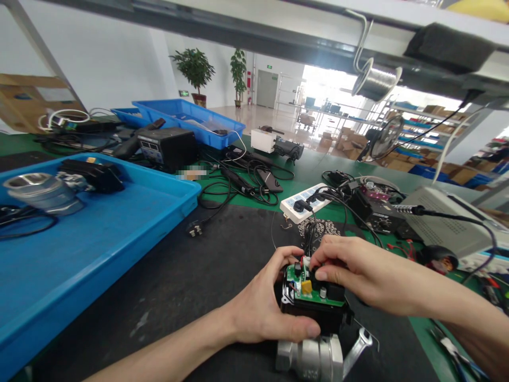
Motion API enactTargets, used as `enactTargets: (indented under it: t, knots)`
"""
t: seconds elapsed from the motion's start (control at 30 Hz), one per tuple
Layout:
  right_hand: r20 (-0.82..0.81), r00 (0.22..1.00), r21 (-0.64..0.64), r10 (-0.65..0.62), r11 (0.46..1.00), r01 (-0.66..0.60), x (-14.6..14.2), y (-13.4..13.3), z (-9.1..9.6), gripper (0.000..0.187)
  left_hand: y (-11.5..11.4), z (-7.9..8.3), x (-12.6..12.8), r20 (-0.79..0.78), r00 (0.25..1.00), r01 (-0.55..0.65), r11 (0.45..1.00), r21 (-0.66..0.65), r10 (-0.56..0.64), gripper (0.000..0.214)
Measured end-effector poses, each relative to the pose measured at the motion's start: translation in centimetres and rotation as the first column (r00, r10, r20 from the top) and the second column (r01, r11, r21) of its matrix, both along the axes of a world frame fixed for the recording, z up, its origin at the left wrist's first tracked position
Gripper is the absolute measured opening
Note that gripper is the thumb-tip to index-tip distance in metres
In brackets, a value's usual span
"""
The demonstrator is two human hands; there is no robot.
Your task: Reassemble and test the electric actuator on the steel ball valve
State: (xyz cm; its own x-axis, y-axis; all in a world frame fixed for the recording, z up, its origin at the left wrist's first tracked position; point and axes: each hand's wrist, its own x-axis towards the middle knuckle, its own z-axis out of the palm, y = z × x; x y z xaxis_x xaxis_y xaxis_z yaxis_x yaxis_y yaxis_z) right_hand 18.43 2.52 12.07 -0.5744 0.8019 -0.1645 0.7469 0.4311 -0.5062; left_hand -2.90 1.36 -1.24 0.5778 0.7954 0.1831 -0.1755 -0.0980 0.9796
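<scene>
A black housing (330,317) with an uncovered green circuit board (293,275) on top sits above a silver metal valve body (312,359). My left hand (264,305) is wrapped round the housing's left side, its thumb along the front. At the back of the board, my right hand (353,268) has its fingers pinched together beside a small white connector (306,261) with wires. What lies between those fingertips is hidden. A yellow component (306,287) shows on the board. An open-end wrench (359,347) lies right of the valve body.
On the left stands a blue tray (159,228) holding a metal valve body (43,191). A white power strip (296,209) with plugged cables and a scatter of small metal rings (330,227) lie beyond my hands. Pliers (451,347) are at right; a solder spool (376,79) hangs above.
</scene>
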Motion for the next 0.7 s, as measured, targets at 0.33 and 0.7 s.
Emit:
enactTargets:
  t: [0.33,0.7]
  knots:
    - [-0.014,1.000,-0.004,0.005,1.000,-0.005,-0.05,0.03,0.13,0.017,0.04,0.07,-0.04,-0.002,1.000,0.009,1.000,0.002,-0.009,0.098]
    - [-0.011,0.999,0.009,0.041,0.999,-0.041,0.28,0.02,-0.11,0.020,0.06,0.07,0.04,0.007,1.000,0.007,1.000,0.003,-0.007,0.098]
